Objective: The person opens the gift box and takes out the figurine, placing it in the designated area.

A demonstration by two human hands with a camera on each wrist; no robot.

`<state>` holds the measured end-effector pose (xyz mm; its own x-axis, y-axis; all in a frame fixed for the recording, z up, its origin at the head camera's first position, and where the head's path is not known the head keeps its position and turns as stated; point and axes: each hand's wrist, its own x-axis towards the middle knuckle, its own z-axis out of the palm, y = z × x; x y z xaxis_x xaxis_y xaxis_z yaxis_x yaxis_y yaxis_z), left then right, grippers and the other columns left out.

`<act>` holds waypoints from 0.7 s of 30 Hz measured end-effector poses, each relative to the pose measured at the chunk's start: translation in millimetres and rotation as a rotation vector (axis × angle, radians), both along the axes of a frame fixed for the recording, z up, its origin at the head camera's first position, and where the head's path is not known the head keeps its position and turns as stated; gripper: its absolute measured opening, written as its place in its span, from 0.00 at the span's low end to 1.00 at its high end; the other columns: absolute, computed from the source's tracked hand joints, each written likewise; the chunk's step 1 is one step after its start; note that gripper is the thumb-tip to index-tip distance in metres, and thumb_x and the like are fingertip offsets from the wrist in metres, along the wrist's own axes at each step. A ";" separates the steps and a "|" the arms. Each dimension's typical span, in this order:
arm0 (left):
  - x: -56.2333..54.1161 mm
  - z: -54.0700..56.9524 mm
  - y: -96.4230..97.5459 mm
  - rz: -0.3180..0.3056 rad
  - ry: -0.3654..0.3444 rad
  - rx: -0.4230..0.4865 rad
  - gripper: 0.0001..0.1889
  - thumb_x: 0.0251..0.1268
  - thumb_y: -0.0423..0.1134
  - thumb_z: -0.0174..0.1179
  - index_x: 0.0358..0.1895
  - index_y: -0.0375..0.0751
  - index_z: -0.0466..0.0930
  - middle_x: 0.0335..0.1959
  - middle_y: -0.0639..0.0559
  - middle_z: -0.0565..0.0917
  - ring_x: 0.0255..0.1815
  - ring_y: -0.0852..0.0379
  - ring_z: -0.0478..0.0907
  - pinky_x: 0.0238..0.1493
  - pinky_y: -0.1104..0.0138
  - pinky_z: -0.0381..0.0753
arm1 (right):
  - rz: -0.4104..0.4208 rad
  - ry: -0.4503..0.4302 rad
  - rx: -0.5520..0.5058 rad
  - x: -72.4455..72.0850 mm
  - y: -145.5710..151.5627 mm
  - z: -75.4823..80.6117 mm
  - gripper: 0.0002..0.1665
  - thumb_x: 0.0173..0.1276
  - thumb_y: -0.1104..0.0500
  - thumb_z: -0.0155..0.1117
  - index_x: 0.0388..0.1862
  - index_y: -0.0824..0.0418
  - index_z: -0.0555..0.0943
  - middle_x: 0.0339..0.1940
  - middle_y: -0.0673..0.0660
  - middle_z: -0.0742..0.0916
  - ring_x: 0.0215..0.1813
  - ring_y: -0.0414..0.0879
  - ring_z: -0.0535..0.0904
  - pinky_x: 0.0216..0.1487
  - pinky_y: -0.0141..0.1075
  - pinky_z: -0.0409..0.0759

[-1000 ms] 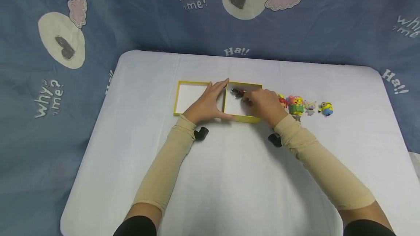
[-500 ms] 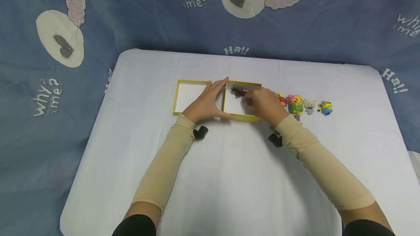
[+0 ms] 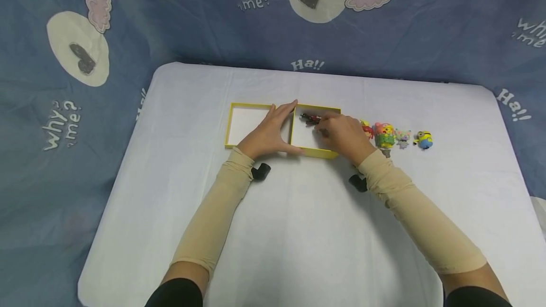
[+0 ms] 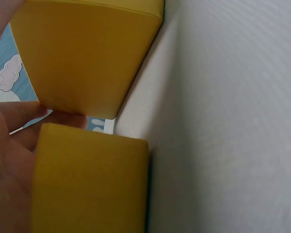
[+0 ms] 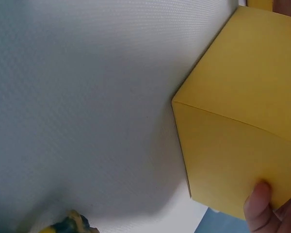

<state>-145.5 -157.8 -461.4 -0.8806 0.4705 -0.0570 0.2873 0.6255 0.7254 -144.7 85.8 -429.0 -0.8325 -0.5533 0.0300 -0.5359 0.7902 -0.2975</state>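
Note:
A shallow yellow box with a white inside [image 3: 304,135] stands on the table. My left hand [image 3: 270,134] spans its left end, thumb along the near wall and fingers at the far corner. In the left wrist view, fingertips [image 4: 70,116] touch the edge of a yellow wall. My right hand [image 3: 343,134] reaches over the box's right side, its fingers curled at a small dark toy [image 3: 324,132], mostly hidden. Another figure, black and red [image 3: 310,119], lies inside near the far left corner. In the right wrist view, a fingertip [image 5: 258,198] rests against the box's outer wall.
Left of the box is a yellow-rimmed white lid or tray [image 3: 247,124]. To the right, toy figures stand in a row: a red-haired one [image 3: 368,131], a pink-and-green one [image 3: 385,136], a small grey-pink one [image 3: 403,139] and a yellow-and-blue one [image 3: 424,140].
Both hands stay at the box. My right hand's fingers shift only very slightly inside it, and the whole head view drifts a little.

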 end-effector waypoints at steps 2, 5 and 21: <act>-0.3 0.0 0.2 -0.002 0.002 0.000 0.73 0.37 0.66 0.83 0.86 0.57 0.42 0.86 0.52 0.53 0.88 0.43 0.41 0.90 0.55 0.36 | 0.007 0.010 -0.001 -0.2 1.0 -0.9 0.12 0.65 0.64 0.74 0.47 0.62 0.92 0.51 0.60 0.90 0.45 0.56 0.89 0.40 0.52 0.90; -0.8 -0.2 0.4 -0.007 0.008 -0.001 0.73 0.37 0.66 0.83 0.86 0.55 0.43 0.86 0.52 0.53 0.88 0.44 0.42 0.90 0.56 0.35 | 0.008 0.019 -0.009 -0.3 1.2 -1.2 0.12 0.65 0.63 0.74 0.48 0.61 0.92 0.51 0.59 0.90 0.44 0.55 0.89 0.39 0.52 0.90; 0.7 3.2 1.0 0.001 -0.009 -0.005 0.73 0.37 0.65 0.83 0.86 0.57 0.42 0.86 0.51 0.53 0.88 0.42 0.40 0.90 0.53 0.37 | 0.013 0.033 -0.049 0.6 2.6 -0.8 0.09 0.64 0.63 0.75 0.43 0.62 0.92 0.45 0.59 0.92 0.38 0.54 0.90 0.37 0.50 0.89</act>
<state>-144.8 -156.8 -458.2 -0.8806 0.4691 -0.0673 0.2799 0.6295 0.7248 -144.1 88.4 -429.8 -0.8235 -0.5609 0.0849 -0.5560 0.7682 -0.3173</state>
